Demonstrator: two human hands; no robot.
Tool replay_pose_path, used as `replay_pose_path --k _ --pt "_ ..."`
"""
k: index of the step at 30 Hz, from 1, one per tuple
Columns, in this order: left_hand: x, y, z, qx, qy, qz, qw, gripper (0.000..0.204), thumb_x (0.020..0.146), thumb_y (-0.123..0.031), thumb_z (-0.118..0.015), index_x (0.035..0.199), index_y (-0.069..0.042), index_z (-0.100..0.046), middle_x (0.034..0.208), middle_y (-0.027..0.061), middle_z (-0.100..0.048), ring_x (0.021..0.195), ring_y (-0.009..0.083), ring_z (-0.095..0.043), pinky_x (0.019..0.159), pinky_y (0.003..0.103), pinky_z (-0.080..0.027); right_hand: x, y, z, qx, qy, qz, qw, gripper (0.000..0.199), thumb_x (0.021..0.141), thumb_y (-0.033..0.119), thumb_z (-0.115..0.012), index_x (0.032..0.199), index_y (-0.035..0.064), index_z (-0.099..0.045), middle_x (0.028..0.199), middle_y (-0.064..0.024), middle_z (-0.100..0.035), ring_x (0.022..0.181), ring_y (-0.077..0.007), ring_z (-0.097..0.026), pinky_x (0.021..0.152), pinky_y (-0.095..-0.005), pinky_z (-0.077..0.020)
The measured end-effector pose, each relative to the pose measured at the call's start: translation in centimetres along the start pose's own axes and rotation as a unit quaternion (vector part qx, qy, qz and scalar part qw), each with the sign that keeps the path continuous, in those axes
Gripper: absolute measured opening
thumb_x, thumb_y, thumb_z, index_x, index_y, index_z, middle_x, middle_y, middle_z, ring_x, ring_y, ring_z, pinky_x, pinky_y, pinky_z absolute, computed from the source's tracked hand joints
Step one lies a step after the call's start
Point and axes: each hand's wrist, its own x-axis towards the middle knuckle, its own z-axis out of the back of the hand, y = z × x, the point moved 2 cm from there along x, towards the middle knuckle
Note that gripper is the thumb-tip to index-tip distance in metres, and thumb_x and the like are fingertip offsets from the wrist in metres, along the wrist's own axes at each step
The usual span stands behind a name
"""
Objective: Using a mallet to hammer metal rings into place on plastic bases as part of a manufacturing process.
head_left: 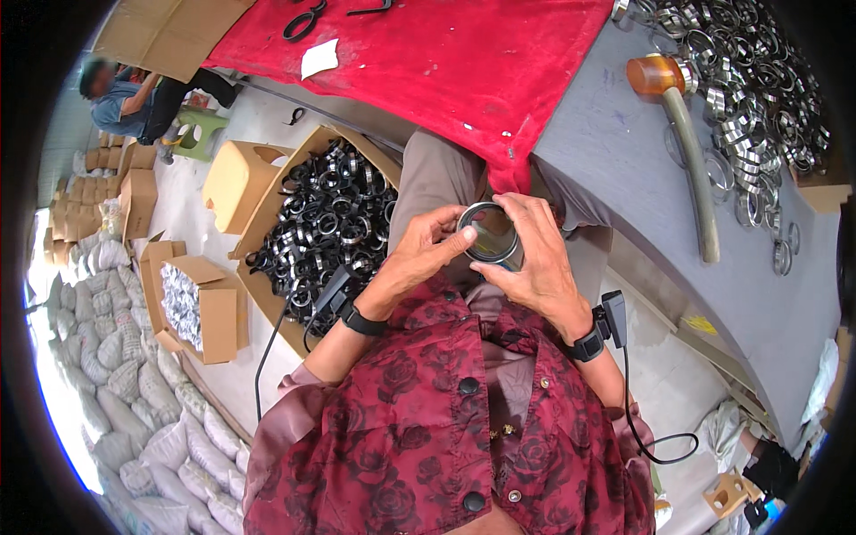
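A round ring (481, 208) with a dark rim and a shiny metal edge is held over my lap between both hands. My left hand (430, 247) grips its left side, the thumb lying across the near rim. On the right, my right hand (539, 257) wraps round the same ring, fingers over the far edge and thumb underneath. Whether its middle is hollow or filled I cannot tell. To my left, close by my forearm, a cardboard box (260, 278) holds a heap of black and silver rings (334, 209).
A mallet (688, 152) with an amber head lies on the grey table (606, 143) beside piled metal rings (758, 98). Red cloth (419, 62) covers the surface ahead. A yellow stool (234, 185), an open carton (218, 312) and stacked white sacks (125, 374) stand left. Another person (125, 105) sits far left.
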Motion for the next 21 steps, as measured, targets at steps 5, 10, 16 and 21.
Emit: replay_pose_path --k 5,10,16,21 --pt "-0.3 0.5 0.2 -0.006 -0.003 0.004 1.000 0.062 0.103 -0.055 -0.055 0.129 0.000 -0.063 0.098 -0.0004 -0.066 0.085 0.0061 -0.058 0.070 0.021 -0.044 0.0 0.4 0.3 0.033 -0.016 -0.007 0.999 0.084 0.063 0.015 -0.091 0.136 -0.0036 -0.052 0.128 -0.0234 -0.058 0.120 -0.0404 -0.057 0.102 -0.0449 -0.0481" --pt "-0.1 -0.6 -0.6 -0.022 -0.003 -0.031 0.999 0.065 0.103 -0.059 -0.050 0.129 -0.001 -0.064 0.095 -0.0001 -0.065 0.080 0.0049 -0.055 0.064 0.020 -0.040 -0.1 0.4 0.6 0.057 -0.021 -0.021 0.998 0.084 0.064 0.015 -0.092 0.136 -0.0043 -0.052 0.129 -0.0237 -0.058 0.121 -0.0401 -0.058 0.103 -0.0442 -0.0480" --pt "-0.3 -0.7 -0.2 -0.028 0.006 -0.033 0.999 0.064 0.104 -0.058 -0.049 0.128 -0.002 -0.064 0.094 -0.0014 -0.065 0.079 0.0044 -0.054 0.064 0.020 -0.039 0.0 0.6 0.6 0.057 -0.010 -0.009 0.998 0.085 0.064 0.015 -0.091 0.136 -0.0042 -0.053 0.129 -0.0236 -0.058 0.121 -0.0402 -0.058 0.104 -0.0447 -0.0482" --pt "-0.3 -1.2 -0.1 -0.022 -0.003 -0.028 0.999 0.062 0.106 -0.057 -0.046 0.127 -0.001 -0.065 0.093 -0.0010 -0.065 0.079 0.0047 -0.055 0.065 0.020 -0.040 0.3 1.0 0.9 0.027 0.004 0.006 1.000 0.084 0.064 0.015 -0.090 0.136 -0.0040 -0.052 0.131 -0.0237 -0.058 0.121 -0.0413 -0.057 0.103 -0.0456 -0.0486"
